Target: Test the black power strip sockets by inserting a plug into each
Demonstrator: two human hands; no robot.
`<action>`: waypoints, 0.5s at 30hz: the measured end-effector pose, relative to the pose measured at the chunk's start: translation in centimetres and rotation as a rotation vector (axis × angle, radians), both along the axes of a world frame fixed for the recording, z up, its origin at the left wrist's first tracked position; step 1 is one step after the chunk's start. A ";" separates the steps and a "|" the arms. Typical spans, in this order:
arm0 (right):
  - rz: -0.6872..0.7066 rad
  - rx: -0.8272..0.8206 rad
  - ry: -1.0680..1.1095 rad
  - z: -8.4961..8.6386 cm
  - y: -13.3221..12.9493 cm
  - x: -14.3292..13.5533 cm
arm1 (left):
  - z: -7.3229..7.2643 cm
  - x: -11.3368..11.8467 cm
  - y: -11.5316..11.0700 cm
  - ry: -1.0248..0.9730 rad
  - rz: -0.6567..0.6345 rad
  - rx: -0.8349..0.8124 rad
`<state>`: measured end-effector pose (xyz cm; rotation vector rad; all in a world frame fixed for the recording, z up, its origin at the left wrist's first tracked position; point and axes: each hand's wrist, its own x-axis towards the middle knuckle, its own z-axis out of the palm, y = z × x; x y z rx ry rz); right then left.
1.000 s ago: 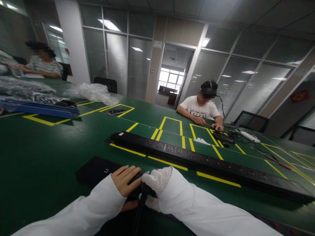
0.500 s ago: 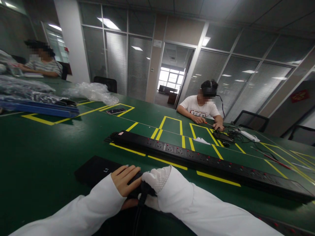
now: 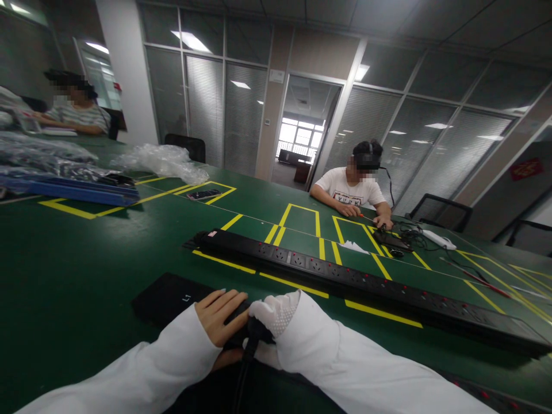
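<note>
A black housing (image 3: 160, 298) marked "L1" is lying on a green tabletop (image 3: 81, 270), low in view, its lettered end pointing toward ten o'clock from the wearer's hands. The bare left hand (image 3: 221, 319) is clasping it, fingers lying nearly together across the top and what is looking like the thumb pressing the near side. The white-gloved right hand (image 3: 275, 315) is holding a black connector (image 3: 257, 332) just beside it, curled fingers clamped, a cord (image 3: 242, 379) trailing toward six o'clock; the hands are hiding whether connector and housing are meeting. Steady handling is probably calling for a firm left palm bracing the housing, a straight right wrist keeping the connector square, and some slack in the cord. A white sleeve (image 3: 379, 368) is masking whether the housing is running into the red-lit strip (image 3: 485, 395) at four o'clock. A long power strip (image 3: 366, 289) is stretching from eleven to three. Beyond, at one o'clock, a seated co-worker (image 3: 350, 187) is bending over small dark items; at ten, a blue rail (image 3: 86, 192) is lying near clear plastic wrap (image 3: 159, 163)
</note>
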<state>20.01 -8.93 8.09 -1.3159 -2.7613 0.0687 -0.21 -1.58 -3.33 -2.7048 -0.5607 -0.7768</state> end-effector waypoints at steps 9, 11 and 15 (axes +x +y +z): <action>-0.018 0.017 -0.026 -0.1 -0.1 -0.2 | -0.2 0.0 0.0 -0.025 -0.001 0.006; -0.023 0.020 -0.032 -0.2 -0.1 -0.2 | -0.1 0.0 0.0 -0.004 0.006 0.000; -0.026 0.024 -0.041 -0.3 -0.1 -0.3 | 0.2 0.0 -0.1 -0.003 0.002 -0.023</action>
